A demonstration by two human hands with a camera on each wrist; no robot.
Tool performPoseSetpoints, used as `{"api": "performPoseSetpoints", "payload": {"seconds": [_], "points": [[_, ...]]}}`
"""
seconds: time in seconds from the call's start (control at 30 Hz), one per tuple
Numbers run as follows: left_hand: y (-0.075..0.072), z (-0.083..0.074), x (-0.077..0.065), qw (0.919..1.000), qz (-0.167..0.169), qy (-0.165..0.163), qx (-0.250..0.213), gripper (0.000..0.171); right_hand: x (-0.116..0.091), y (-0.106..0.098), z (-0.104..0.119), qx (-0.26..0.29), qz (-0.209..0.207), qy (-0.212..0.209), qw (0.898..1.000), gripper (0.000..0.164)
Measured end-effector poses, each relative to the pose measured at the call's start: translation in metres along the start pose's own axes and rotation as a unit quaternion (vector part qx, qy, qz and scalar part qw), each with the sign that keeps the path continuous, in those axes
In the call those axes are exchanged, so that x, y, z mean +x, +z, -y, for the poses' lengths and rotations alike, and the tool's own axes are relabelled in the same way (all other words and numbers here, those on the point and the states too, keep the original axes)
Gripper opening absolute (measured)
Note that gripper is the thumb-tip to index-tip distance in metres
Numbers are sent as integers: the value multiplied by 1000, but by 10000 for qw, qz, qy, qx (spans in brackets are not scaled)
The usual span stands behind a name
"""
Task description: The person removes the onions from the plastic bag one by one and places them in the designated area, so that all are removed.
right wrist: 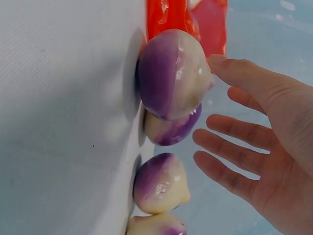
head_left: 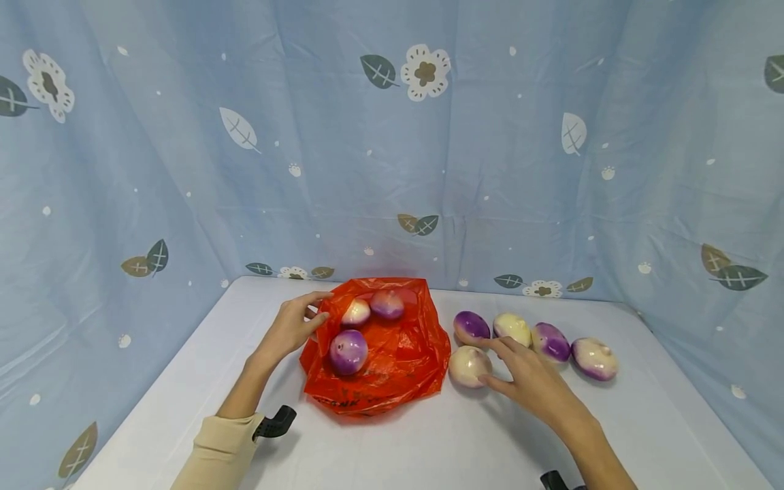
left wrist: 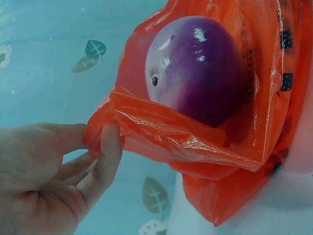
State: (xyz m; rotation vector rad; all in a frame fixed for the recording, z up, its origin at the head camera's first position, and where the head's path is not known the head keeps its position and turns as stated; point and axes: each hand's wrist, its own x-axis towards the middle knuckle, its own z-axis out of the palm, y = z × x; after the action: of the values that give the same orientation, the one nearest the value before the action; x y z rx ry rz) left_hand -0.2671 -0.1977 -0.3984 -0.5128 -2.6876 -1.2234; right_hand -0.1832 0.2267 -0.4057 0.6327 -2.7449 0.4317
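Note:
A red plastic bag (head_left: 404,354) lies spread with its mouth facing up, and three purple-and-white turnips are in it, the nearest a purple turnip (head_left: 348,352). My left hand (head_left: 294,328) pinches the bag's left rim between thumb and fingers; the left wrist view shows the bag's folded edge (left wrist: 146,117) there. To the right of the bag sits a pale turnip (head_left: 469,366). Over it reaches my right hand (head_left: 533,378), thumb and fingers spread about its right side. In the right wrist view this turnip (right wrist: 171,73) is by the thumb tip, and the fingers (right wrist: 230,174) are extended, not closed round it.
Behind and right of the pale turnip stands a row of more turnips: a purple one (head_left: 471,325), a yellowish one (head_left: 512,328), another purple one (head_left: 550,341) and a white-and-purple one (head_left: 594,358). A blue patterned curtain (head_left: 343,170) hangs behind the white table (head_left: 404,456).

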Motion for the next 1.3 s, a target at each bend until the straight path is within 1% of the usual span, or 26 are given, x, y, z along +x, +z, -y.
{"api": "performPoseSetpoints", "payload": {"seconds": [0.13, 0.23, 0.4, 0.63, 0.87, 1.17, 1.3], "points": [[-1, 0, 0, 10000, -14, 0, 15, 43, 2, 1, 1, -55, -115, -206, 9997, 61], [-1, 0, 0, 10000, -11, -20, 9, 43, 4, 1, 2, -25, -146, -267, 9995, 61], [-1, 1, 0, 10000, -10, -18, -40, 43, 5, -1, 5, 96, -91, -171, 9998, 59], [-1, 1, 0, 10000, -12, -47, -40, 43, 10, -2, 14, -62, -219, -255, 9994, 59], [-1, 0, 1, 10000, -31, 1, -64, 42, 20, -5, 27, 162, -19, -65, 9998, 58], [-2, 0, 2, 9995, -112, 184, -241, 40, 33, -6, 44, 321, 108, -140, 9993, 54], [-1, 0, 1, 9994, -87, 171, -305, 40, 37, -5, 51, 409, 178, -161, 9989, 54]]}}
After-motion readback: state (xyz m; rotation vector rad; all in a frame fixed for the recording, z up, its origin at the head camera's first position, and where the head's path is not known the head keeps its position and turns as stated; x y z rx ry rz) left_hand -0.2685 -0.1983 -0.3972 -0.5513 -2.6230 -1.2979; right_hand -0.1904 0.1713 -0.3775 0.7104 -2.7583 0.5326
